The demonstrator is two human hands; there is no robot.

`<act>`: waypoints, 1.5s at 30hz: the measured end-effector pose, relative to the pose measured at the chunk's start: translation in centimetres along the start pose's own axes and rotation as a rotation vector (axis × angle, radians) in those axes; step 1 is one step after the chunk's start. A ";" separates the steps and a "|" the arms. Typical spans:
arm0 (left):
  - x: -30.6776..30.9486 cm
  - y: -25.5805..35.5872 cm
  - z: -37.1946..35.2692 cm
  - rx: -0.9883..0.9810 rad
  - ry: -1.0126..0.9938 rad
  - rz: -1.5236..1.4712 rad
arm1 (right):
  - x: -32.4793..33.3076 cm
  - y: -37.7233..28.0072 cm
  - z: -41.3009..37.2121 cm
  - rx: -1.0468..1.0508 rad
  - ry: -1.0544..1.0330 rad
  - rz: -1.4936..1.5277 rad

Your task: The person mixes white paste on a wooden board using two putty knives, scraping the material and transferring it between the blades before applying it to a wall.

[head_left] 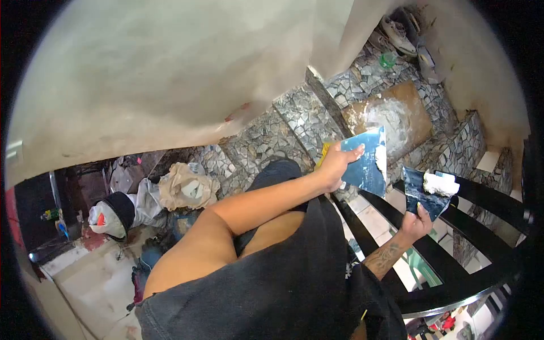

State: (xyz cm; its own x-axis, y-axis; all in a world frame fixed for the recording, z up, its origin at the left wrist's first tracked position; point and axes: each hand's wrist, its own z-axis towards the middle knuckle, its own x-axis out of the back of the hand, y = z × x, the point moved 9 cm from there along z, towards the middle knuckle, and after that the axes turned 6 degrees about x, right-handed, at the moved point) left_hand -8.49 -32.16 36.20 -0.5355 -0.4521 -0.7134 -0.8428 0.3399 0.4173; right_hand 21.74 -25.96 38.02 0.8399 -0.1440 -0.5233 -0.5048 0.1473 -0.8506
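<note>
My left hand (335, 164) is closed around a wide blue putty knife (365, 170), with the thumb lying on its flat face. White putty (380, 158) clings along the far edge of that blade. To its right, my right hand (416, 224) grips a darker blue filling knife (415, 192) from below, thumb on the face. A thick lump of white putty (441, 184) sits on its far edge. The two blades are side by side, a small gap between them. Beyond them, a brown board (418, 99) smeared with white putty lies on the mosaic floor.
Mosaic-tiled stairs (258, 141) run down to the left beside a pale wall (187, 62). A black railing (473, 283) curves around my right side. Shoes (398, 35) lie in the far corner. An open paper bag (188, 186) and a bucket (117, 214) stand lower left.
</note>
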 end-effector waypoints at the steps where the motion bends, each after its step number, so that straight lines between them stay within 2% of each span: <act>1: 0.3 0.1 0.6 0.005 0.015 0.012 | -3.4 -0.9 -0.6 0.019 -0.009 0.062; 3: 1.7 1.2 1.0 -0.020 0.114 -0.035 | -2.9 0.9 -0.4 0.032 -0.092 -0.079; 4: 1.7 1.1 1.3 -0.006 0.136 -0.054 | -3.2 -0.2 -0.8 0.074 -0.101 -0.239; 6: 0.9 2.8 1.3 -0.026 0.057 -0.012 | -5.1 -1.7 -1.4 0.159 -0.085 -0.477; 8: -0.1 5.1 0.6 -0.063 -0.029 -0.031 | -9.8 -1.8 -2.4 0.193 -0.055 -0.315; 10: 0.0 7.3 0.1 -0.074 0.055 -0.021 | -14.2 -1.6 -3.4 0.206 -0.074 -0.138; 12: 0.2 8.9 0.0 -0.080 0.007 -0.029 | -18.2 -1.2 -4.4 0.226 -0.146 0.011; 14: 0.9 9.7 -0.1 -0.046 -0.038 -0.006 | -20.1 -1.0 -5.7 0.312 -0.202 -0.153; 16: 0.0 10.8 -0.4 -0.020 -0.061 0.019 | -23.0 -1.8 -6.4 0.346 -0.301 -0.089; 19: -0.5 12.0 -2.2 0.049 -0.042 0.061 | -26.5 -1.9 -9.1 0.427 -0.455 -0.272; 22: -1.6 12.1 -3.6 0.157 -0.173 0.070 | -30.4 -3.1 -11.5 0.451 -0.614 -0.611; 26: -0.9 11.8 -5.4 0.268 -0.233 0.172 | -31.1 -2.6 -15.1 0.506 -0.681 -0.958; 30: 0.7 10.6 -5.9 0.373 -0.226 0.203 | -29.0 -1.4 -17.2 0.565 -0.660 -1.093; 33: 1.1 10.5 -7.0 0.393 -0.187 0.247 | -26.2 -0.7 -17.8 0.479 -0.551 -1.122; 36: -0.5 12.2 -7.2 0.369 -0.414 0.194 | -20.6 2.6 -17.3 0.272 -0.523 -1.325; 37: -1.1 13.4 -7.0 0.304 -0.385 0.259 | -17.5 4.1 -17.1 0.142 -0.450 -1.271; 40: -1.8 16.1 -5.7 0.109 -0.233 0.378 | -10.7 3.4 -15.6 0.095 -0.005 -0.746; 41: -1.2 16.1 -4.3 0.100 -0.220 0.370 | -7.5 6.1 -16.4 -0.097 0.366 -0.065; 43: 3.5 15.7 -1.4 0.134 -0.121 0.374 | -4.8 5.9 -16.9 -0.332 0.447 -0.752; 44: 5.8 15.2 0.7 0.148 -0.065 0.368 | -6.0 5.1 -14.9 -0.133 0.310 -0.862; 45: 6.2 14.5 1.3 0.166 -0.037 0.398 | -6.3 6.5 -14.0 -0.178 0.450 -0.246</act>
State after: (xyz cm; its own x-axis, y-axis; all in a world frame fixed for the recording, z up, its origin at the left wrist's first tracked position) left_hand -23.98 -28.99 37.14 -0.8122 -0.2297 -0.5362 -0.5492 0.6109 0.5702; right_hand 10.35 -37.74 35.06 0.7891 -0.5636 -0.2443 -0.3626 -0.1064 -0.9258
